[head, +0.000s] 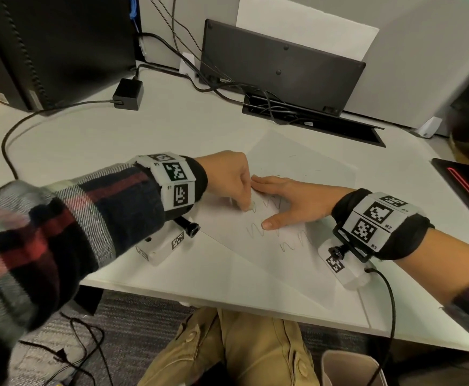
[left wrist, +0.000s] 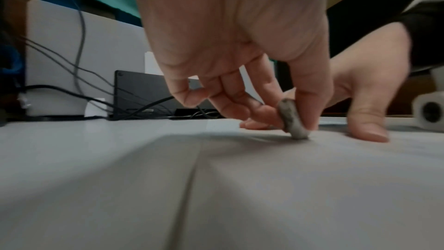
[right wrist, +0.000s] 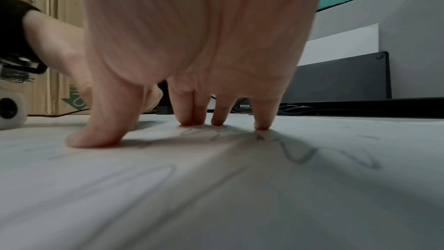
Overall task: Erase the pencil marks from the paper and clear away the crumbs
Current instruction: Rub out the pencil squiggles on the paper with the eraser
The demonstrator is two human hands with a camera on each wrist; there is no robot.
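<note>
Head view puts me over a pale worktop (head: 172, 126) with a sheet of paper (head: 255, 263) lying askew on it, looped pencil marks (head: 280, 232) running in rows across its middle. My left hand (head: 229, 176) pinches a small eraser (left wrist: 291, 121) between thumb and fingertips, its lower edge down on the sheet. My right hand (head: 289, 200) lies spread flat on the paper just beside it, fingers straight and pressing, thumb (head: 272, 222) splayed toward me, grasping nothing.

I judge this to be the rubbing step, and early in it: most of the scribble still reads clearly. Faint traces near the far part of the sheet may be rubbed-out lines, but I cannot be sure. I see no crumbs plainly in any view; they may be too small to show.

The next move, as I read it, calls for short strokes with the eraser held on its edge, while the right hand holds the sheet taut so it does not buckle, and is then shifted aside so that the marks under and beside its fingers can be reached.

Left wrist view shows the eraser as a worn, rounded lozenge, grey-white and smudged dark with graphite. The paper is thin and matte, with a soft fold ridge running toward the camera. Right wrist view shows the pencil lines as thin grey loops passing under the fingertips (right wrist: 261, 124).
</note>
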